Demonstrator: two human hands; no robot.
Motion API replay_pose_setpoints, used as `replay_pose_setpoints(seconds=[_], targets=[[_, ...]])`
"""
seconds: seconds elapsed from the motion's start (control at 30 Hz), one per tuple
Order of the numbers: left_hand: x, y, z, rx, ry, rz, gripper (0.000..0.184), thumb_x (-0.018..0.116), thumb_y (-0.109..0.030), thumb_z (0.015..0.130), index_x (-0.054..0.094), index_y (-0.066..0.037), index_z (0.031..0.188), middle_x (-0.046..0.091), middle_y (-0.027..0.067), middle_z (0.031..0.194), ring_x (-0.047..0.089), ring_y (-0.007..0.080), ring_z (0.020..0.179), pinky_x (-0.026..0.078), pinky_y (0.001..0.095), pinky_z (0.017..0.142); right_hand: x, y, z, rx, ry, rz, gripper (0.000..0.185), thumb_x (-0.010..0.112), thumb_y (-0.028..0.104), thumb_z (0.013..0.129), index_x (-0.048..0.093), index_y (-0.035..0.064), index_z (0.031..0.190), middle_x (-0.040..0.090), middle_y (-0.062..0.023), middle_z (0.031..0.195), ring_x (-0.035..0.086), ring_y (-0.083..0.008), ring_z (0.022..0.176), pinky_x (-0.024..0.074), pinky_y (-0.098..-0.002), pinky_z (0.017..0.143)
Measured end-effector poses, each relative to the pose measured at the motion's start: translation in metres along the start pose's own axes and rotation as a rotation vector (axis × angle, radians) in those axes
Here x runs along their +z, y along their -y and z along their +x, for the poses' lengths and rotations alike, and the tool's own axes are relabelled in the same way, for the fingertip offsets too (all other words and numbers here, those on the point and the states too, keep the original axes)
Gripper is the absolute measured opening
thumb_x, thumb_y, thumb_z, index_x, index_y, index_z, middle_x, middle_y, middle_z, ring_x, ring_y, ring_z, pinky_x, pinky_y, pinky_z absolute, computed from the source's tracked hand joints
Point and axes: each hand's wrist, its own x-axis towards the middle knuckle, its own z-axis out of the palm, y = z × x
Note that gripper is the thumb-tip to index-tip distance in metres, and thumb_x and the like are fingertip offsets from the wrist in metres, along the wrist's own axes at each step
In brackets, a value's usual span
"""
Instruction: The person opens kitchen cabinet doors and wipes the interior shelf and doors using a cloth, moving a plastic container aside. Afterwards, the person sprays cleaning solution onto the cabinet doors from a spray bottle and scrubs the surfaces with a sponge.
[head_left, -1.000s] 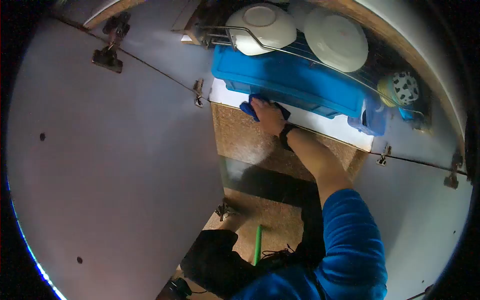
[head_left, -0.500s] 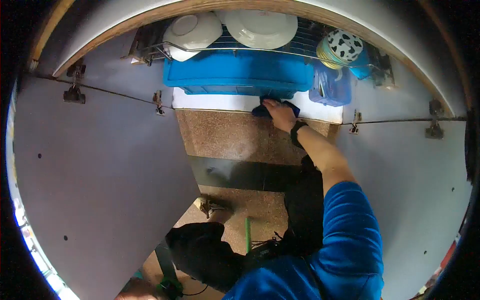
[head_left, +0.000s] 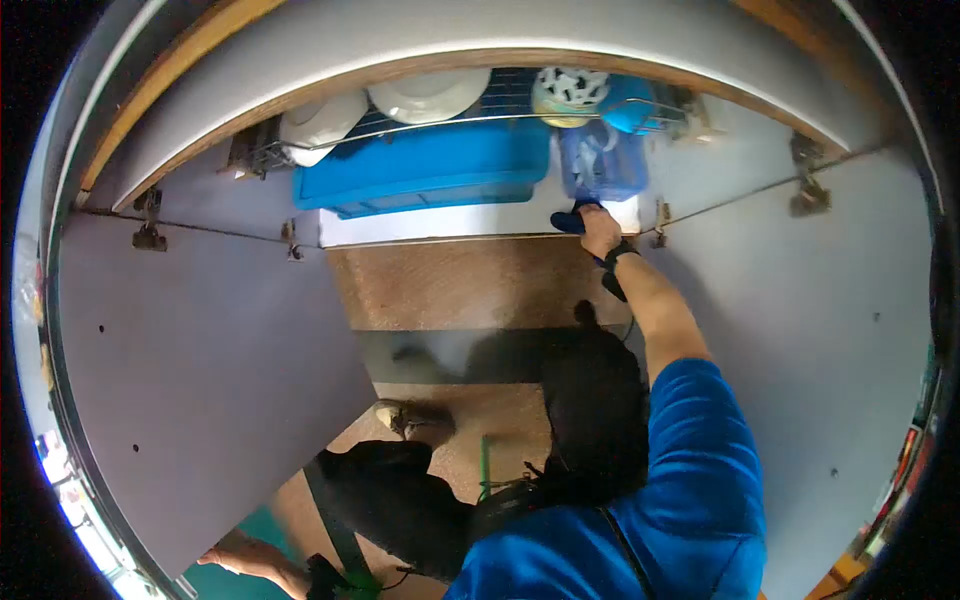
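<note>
1. We see the right hand (head_left: 600, 232) closed over a dark blue cloth (head_left: 567, 222), which shows past the fingers on their left side.
2. The cloth lies at the front of the white shelf (head_left: 420, 224), towards its right end; most of the shelf's bare front strip runs off to the left of this hand.
3. Just beyond the right hand we find a clear box (head_left: 603, 160); we cannot tell whether the cloth touches it.
4. Farther left of that hand, on the same shelf, we see a long blue bin (head_left: 420, 170).
5. Above and beyond the right hand we make out a wire rack (head_left: 510, 95) with a spotted cup (head_left: 572, 86), a blue cup (head_left: 628, 104) and, farther left, a plate (head_left: 430, 95) and a bowl (head_left: 325, 125).
6. We see the left hand (head_left: 240, 557) low and well apart from the right, near the bottom edge of the left door (head_left: 200, 380); we cannot tell whether it grips anything.
7. To the right of the right hand stands the right door (head_left: 800, 350).
</note>
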Motion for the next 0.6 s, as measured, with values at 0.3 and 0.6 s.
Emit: replay_pose_setpoints(seconds=[0.3,0.6], targets=[[0.045,0.158,-0.039,0.513,-0.829,2.084,0.037,0.061,-0.034,0.101,0.063,0.0,0.115,0.06,0.0091,0.11,0.054,0.0212,0.106,0.04,0.0376,0.099,0.046,-0.066,-0.047,0.487,-0.02,0.811,0.032,0.074,0.023,0.077,0.071,-0.006,0.092,0.07,-0.0137,0.08,0.067,-0.0228,0.076,0.0535,-0.0417,0.07],[-0.104,0.439,-0.016,-1.076,-0.045,1.424,0.02,0.059,-0.01,0.102,0.065,-0.002,0.119,0.072,0.0114,0.11,0.07,0.0202,0.098,0.055,0.0328,0.089,0.022,-0.054,-0.083,0.553,0.112,0.996,0.081,0.074,0.016,0.08,0.038,-0.008,0.148,0.062,-0.0196,0.12,0.062,-0.026,0.102,0.0527,-0.0404,0.089]])
